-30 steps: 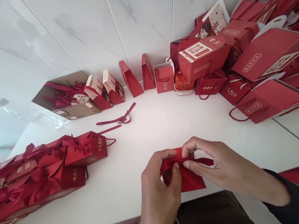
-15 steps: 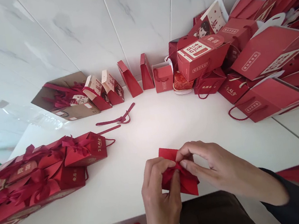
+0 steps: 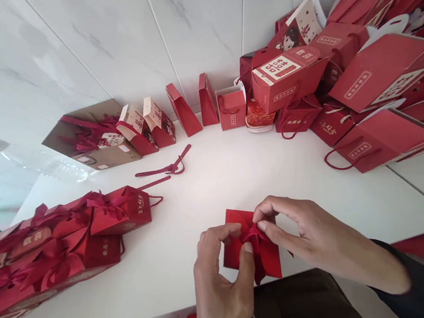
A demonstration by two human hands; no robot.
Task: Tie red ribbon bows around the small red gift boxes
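A red gift box (image 3: pixel 230 217) sits near the table's front edge, with a dark red ribbon (image 3: pixel 253 237) gathered across its top. My right hand (image 3: pixel 304 227) pinches the ribbon between thumb and index finger at the knot's right side. On the left, my left hand (image 3: pixel 224 275) is at the box with its thumb and index finger apart; the thumb tip touches the ribbon's edge. One ribbon end hangs over the box's front, and a small tip shows below my right hand.
Finished-looking boxes with bows (image 3: pixel 119 211) stand at the left. Loose ribbon strips (image 3: pixel 173 167) lie mid-table. Along the wall are a cardboard carton (image 3: pixel 117 156) of ribbons and small boxes (image 3: pixel 185 112). Red bags and boxes (image 3: pixel 381 69) pile up at the right.
My left fingers have spread apart and drawn back slightly left from the knot. More of the ribbon and box top shows, while my right hand keeps pinching the ribbon.
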